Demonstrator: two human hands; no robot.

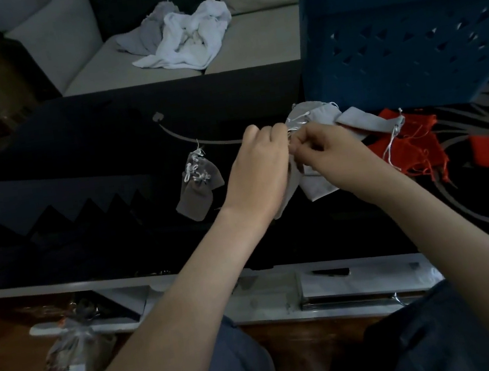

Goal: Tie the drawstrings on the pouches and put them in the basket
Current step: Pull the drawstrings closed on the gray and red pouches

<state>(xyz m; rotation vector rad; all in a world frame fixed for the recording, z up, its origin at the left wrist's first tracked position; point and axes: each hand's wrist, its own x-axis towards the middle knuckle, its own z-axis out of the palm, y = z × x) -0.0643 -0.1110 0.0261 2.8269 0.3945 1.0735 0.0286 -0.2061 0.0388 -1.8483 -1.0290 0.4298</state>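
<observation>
My left hand [258,167] and my right hand [329,153] meet over the middle of the dark table, both pinching the white drawstring of a grey pouch [315,186] that hangs beneath them. Left of my hands lie grey pouches [198,188] with knotted white strings. Behind my right hand sits a loose pile of grey pouches [350,120], and red pouches [404,144] lie further right. The blue plastic basket [404,37] stands at the back right of the table.
A dark table [83,208] with a grey swirl pattern spans the view. Behind it is a beige sofa [249,46] with crumpled white cloths [184,36]. A clear bag [73,360] lies on the floor at the lower left.
</observation>
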